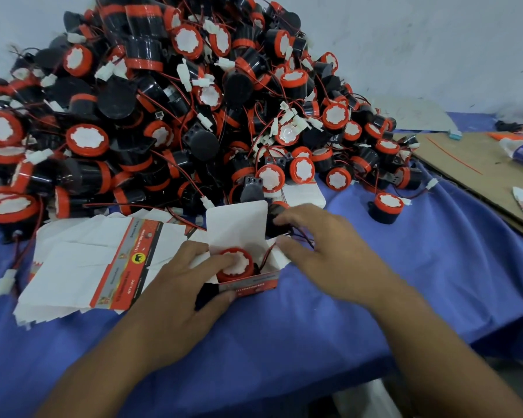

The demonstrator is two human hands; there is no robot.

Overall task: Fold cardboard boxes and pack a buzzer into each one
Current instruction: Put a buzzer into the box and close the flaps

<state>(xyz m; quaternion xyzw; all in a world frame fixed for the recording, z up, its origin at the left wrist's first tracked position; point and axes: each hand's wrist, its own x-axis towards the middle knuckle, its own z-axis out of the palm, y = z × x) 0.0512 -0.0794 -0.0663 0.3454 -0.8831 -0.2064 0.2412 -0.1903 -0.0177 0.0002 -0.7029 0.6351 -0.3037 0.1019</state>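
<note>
left hand [175,282] grips the box [251,284] holding a buzzer [235,264]; right hand [323,245], fingers loose, touches its flap [280,256].

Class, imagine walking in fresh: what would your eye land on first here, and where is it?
A huge heap of red-and-black buzzers fills the back left of the blue cloth. At front centre, the left hand holds a small open box with one buzzer inside, the right hand at its right edge.

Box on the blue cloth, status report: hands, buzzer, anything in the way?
Left hand grips box, fingers on buzzer. Right hand at right flap. Buzzer inside, lid up. Red wire arcs at right edge.
</note>
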